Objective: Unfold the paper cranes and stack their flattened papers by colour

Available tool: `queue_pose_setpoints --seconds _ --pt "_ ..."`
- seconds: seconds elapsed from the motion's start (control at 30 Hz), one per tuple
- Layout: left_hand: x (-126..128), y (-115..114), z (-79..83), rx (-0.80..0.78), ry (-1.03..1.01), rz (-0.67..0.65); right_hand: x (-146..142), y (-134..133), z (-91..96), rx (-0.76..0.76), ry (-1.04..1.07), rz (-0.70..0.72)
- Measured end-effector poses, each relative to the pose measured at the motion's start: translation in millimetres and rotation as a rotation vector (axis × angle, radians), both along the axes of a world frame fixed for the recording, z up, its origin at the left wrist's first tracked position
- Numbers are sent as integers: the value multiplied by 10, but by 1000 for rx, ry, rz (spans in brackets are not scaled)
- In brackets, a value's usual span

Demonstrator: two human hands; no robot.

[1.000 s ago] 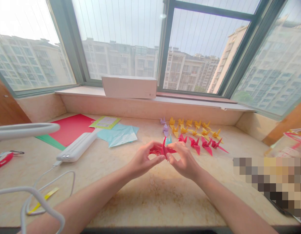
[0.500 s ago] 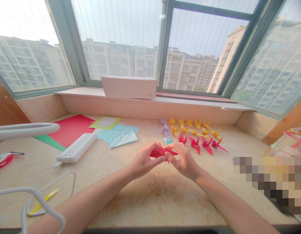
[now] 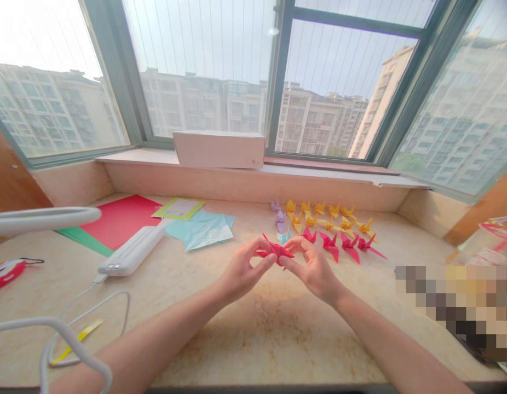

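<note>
A red origami crane (image 3: 280, 251) is held above the stone counter between both hands. My left hand (image 3: 253, 262) pinches its left side with thumb and forefinger, hiding part of it. On the other side, my right hand (image 3: 310, 268) grips it the same way, thumb below and fingers behind. Just beyond the fingers stands a light-blue paper crane (image 3: 283, 237), partly covered. Several finished red cranes (image 3: 329, 245) form a row to the right. Behind them are rows of yellow cranes (image 3: 311, 218) and a pair of lilac cranes (image 3: 280, 220).
Red paper sheets (image 3: 120, 219), crumpled light-blue paper (image 3: 208, 230) and a yellow-green packet (image 3: 180, 208) lie at the back left. A white power bank (image 3: 132, 250) trails a cable (image 3: 124, 306) near my left forearm. A white box (image 3: 219, 150) rests on the window ledge. A clear container (image 3: 489, 243) stands at right.
The red crane has turned between my fingers, and a thin point now sticks up at its left. Both hands stay in nearly the same place. The whole view has shifted slightly.
</note>
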State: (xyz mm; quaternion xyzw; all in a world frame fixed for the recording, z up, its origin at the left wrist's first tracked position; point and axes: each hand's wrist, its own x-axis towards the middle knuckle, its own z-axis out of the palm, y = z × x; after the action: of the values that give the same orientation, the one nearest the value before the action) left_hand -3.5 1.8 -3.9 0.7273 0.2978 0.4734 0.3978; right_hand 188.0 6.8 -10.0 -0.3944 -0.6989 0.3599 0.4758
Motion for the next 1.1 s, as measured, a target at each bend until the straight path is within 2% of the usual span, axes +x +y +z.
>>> queue_pose_setpoints --seconds 0.2,0.37,0.67,0.8,0.93,1.1 --pt "-17 -20 26 48 33 64 5 -5 19 86 -87 23" --pt "-16 -12 17 18 -24 66 27 11 39 134 -109 4" --pt "29 44 -36 -3 -194 -78 33 36 14 273 -59 -47" --pt "27 42 -23 4 -211 -41 44 16 32 344 -116 -71" --pt "8 29 -12 43 -170 16 41 -8 33 316 -124 -28" --pt "-19 9 -21 61 -134 35 27 -18 15 207 -74 50"
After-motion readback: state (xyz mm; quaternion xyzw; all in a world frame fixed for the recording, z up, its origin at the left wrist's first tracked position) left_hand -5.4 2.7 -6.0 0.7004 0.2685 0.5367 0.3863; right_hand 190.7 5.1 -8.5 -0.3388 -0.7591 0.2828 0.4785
